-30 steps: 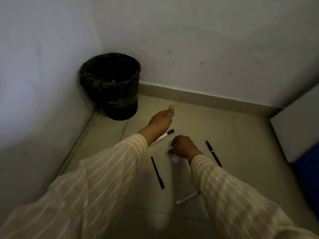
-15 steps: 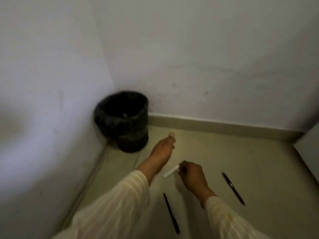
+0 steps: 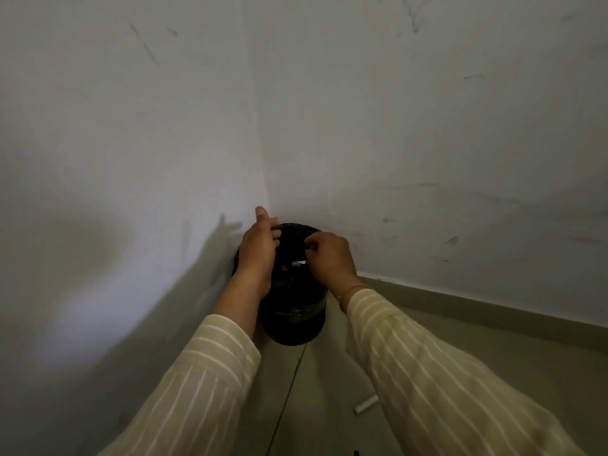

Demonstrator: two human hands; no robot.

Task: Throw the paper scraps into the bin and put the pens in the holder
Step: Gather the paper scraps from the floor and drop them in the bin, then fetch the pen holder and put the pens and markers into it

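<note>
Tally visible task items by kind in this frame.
Bin: 1
Paper scrap, white, over the bin at the right hand: 1
White marker on floor: 1
Dark pen tip at bottom edge: 1
Total: 4

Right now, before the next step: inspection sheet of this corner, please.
Surface: pale tiled floor, dim light.
Job's things: black lined bin in the wall corner; small white paper scrap at the right hand's fingertips, over the bin opening; white marker lying on the floor by the right sleeve; no holder seen.
Clutter: small dark tip at the bottom edge, cannot tell what it is.
Hands: left hand on the bin's rim, fingers loose; right hand pinched, above the bin.
Cables: nothing seen.
Surroundings: scuffed white walls, skirting board.
</note>
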